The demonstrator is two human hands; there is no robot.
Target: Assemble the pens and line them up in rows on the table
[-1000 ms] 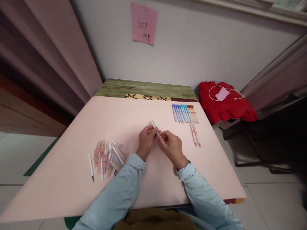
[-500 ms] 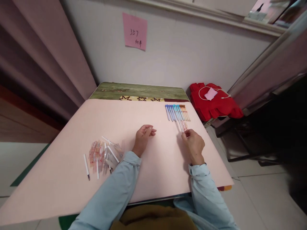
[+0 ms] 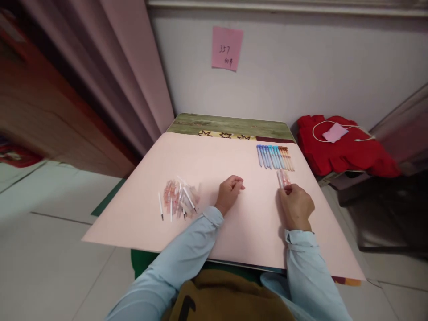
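Observation:
My right hand (image 3: 297, 206) is closed, thumb and fingers pinching a pale clear-barrelled pen (image 3: 280, 179) against the table. Beside that pen lie pink pens (image 3: 286, 178), their lower ends partly covered by my fingers. Just beyond is a neat row of pens, with blue-purple pens (image 3: 264, 156), light blue pens (image 3: 275, 156) and brown-orange pens (image 3: 287, 158) side by side. My left hand (image 3: 230, 192) hovers over the middle of the table, fingers loosely curled and slightly apart, with nothing visible in it.
To the left lies a loose pile of pink pen parts (image 3: 171, 192), with white refills (image 3: 190, 199) and clear plastic among them. One white refill (image 3: 160, 206) lies apart. A red cloth (image 3: 354, 156) with a white cable is beyond the table's right edge. A pink note (image 3: 227, 48) hangs on the wall.
The view has swung left, so everything appears farther right. My right hand has brought the pale pen down in line with the pink pens. The left hand stays loosely curled.

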